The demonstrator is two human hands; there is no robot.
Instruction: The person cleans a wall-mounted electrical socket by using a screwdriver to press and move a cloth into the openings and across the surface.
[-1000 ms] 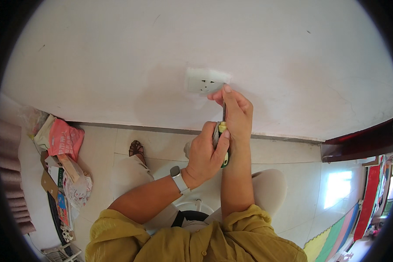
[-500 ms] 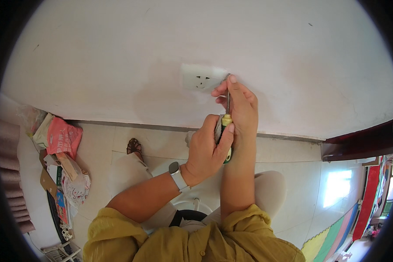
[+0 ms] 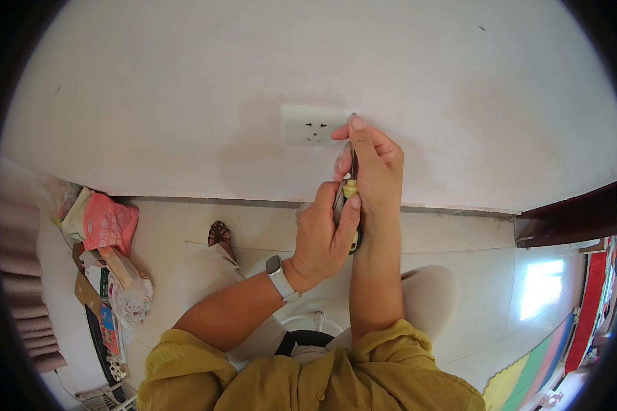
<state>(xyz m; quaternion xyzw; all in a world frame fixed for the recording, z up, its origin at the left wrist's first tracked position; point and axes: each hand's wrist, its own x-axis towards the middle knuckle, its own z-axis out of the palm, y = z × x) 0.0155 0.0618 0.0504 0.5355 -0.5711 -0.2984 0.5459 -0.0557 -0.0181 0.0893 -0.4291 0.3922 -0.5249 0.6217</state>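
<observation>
A white wall socket [image 3: 296, 127] is set in the pale wall. My left hand [image 3: 321, 231], a watch on its wrist, is closed around the yellow and dark green handle of a screwdriver [image 3: 350, 187]. Some grey material shows between that hand and the handle. Higher up, my right hand [image 3: 379, 163] closes its fingers round the metal shaft and reaches the socket's right edge. The tip lies at that edge, between or behind thumb and forefinger, so what it touches is hard to see.
Red and white plastic bags [image 3: 109, 222], cardboard and papers lie on the tiled floor at left, beside a curtain [image 3: 24, 274]. Dark red furniture [image 3: 562, 220] stands against the wall at right. A striped colourful mat [image 3: 527, 366] lies lower right. My knees flank a stool.
The view has shifted slightly. My right fingers have curled further over the shaft, covering more of it, and a small bit of the tip shows above the thumb. Both hands keep their grip.
</observation>
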